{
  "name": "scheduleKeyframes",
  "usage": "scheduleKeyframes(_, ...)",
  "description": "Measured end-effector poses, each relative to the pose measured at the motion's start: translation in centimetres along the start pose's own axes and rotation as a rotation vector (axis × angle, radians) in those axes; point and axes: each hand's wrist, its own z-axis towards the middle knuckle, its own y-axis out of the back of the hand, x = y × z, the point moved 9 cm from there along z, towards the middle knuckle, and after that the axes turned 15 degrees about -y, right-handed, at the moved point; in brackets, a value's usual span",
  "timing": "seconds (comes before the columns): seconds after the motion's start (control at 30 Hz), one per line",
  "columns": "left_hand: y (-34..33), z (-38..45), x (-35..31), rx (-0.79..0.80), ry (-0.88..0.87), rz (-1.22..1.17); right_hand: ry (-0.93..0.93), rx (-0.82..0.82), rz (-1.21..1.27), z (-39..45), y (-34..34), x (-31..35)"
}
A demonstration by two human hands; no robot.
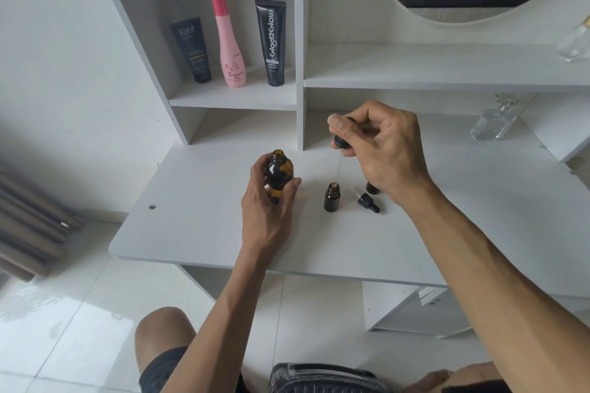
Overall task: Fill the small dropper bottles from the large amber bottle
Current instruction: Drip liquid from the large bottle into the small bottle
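- The left hand (271, 201) grips the uncapped large amber bottle (279, 174), upright on the white bench (198, 226).
- The right hand (383, 150) pinches a dropper (341, 150); its glass tip sits at the mouth of an open small bottle (332, 198) directly below.
- Just under the right hand's wrist lie a loose dropper cap (368, 203) and a second small bottle (372, 188), partly hidden.

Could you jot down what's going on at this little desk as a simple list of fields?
left hand: holds the open large amber bottle upright on the desk
right hand: pinches a dropper, glass tip at the mouth of a small bottle
loose dropper cap: lying beside that bottle
second small bottle: mostly hidden behind the right hand
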Motion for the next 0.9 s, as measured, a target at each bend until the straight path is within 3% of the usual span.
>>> scheduleKeyframes(0.3,0.0,0.1,0.0,0.002,-0.007,-0.003,-0.001,-0.006,0.005,0.0,0.1,-0.1)
scheduleKeyframes(0.47,0.0,0.1,0.0,-0.001,-0.009,0.000,0.004,-0.006,0.164,0.0,0.4,1.6)
scheduleKeyframes(0.67,0.0,0.1,-0.1,-0.006,-0.011,-0.018,0.084,0.046,0.282,0.7,-2.5,5.6)
scheduleKeyframes(0.9,0.0,0.2,-0.2,0.002,-0.017,-0.040,0.095,0.085,0.223,1.3,-5.4,5.5)
